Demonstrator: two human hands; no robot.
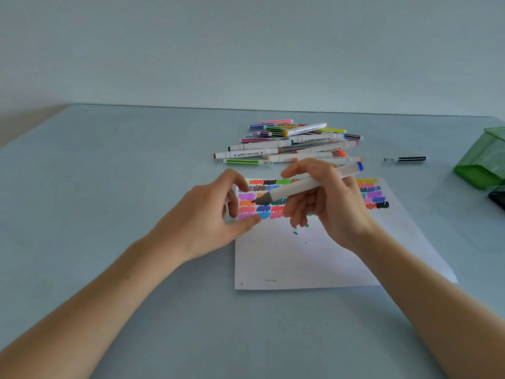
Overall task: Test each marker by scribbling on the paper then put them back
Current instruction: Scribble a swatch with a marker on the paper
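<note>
A white sheet of paper (pixel 300 258) lies in the middle of the table, its upper part filled with rows of coloured scribbles. My right hand (pixel 330 206) grips a white marker (pixel 300 187) with a blue end cap; its uncapped dark tip points left, just above the scribbles. My left hand (pixel 210 217) hovers at the paper's left edge with fingers loosely curled, and its thumb touches the sheet. I cannot see whether it holds a cap. A pile of markers (pixel 289 143) lies beyond the paper.
A single black marker (pixel 407 159) lies apart on the right. A green mesh holder (pixel 483 160) lies tipped at the right edge, with a dark object (pixel 498 198) below it. The table's far edge meets a plain wall.
</note>
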